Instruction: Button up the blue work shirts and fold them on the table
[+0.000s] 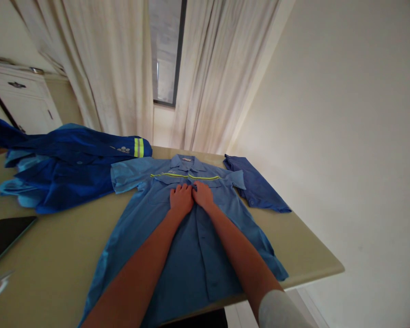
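A light blue short-sleeved work shirt (177, 269) lies spread front side up, its collar at the far end and a yellow stripe across the chest. Both hands meet at its button front, just under the stripe. My left hand (181, 199) rests on the left side of the front opening, fingers bent against the cloth. Beside it, my right hand (202, 195) pinches the edge of the placket between thumb and fingers. The button itself is hidden under the fingertips. Lower down, the two front edges lie close together.
Dark blue clothes (78, 159) with a reflective band are heaped on the left of the table (68, 246). A folded blue garment (256, 184) lies to the right, near the wall. A dark flat device (7, 234) sits at the left edge. Curtains (116, 68) hang behind.
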`<act>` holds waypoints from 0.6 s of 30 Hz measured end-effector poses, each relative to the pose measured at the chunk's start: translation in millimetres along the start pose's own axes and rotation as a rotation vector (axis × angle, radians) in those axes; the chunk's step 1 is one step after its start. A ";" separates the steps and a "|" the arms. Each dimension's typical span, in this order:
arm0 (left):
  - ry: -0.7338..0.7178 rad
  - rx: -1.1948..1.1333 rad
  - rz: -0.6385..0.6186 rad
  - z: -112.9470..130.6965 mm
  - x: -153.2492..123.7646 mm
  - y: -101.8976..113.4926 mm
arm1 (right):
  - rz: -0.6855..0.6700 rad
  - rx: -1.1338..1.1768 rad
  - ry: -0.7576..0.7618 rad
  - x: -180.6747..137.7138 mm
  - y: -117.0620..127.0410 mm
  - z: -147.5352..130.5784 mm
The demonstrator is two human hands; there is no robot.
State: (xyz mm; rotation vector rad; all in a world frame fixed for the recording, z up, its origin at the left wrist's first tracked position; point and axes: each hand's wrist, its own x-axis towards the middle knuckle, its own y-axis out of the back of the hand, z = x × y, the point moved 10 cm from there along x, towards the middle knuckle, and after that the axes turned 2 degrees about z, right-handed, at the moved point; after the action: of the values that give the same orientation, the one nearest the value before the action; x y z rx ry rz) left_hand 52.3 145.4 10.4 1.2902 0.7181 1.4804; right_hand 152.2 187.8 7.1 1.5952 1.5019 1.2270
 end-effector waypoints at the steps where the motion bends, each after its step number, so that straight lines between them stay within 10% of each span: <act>1: 0.023 -0.006 0.006 -1.8 3.1 0.5 | 0.031 0.015 -0.002 2.1 -1.3 0.6; 18: -0.033 -0.259 0.049 -8.0 18.8 4.2 | 0.211 0.469 0.043 -0.3 8.2 18.3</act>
State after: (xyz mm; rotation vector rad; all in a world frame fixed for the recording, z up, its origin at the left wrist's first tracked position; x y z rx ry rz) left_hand 44.9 163.0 18.9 1.1375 0.4584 1.5325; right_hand 172.2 189.1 7.6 2.0857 1.7778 1.0718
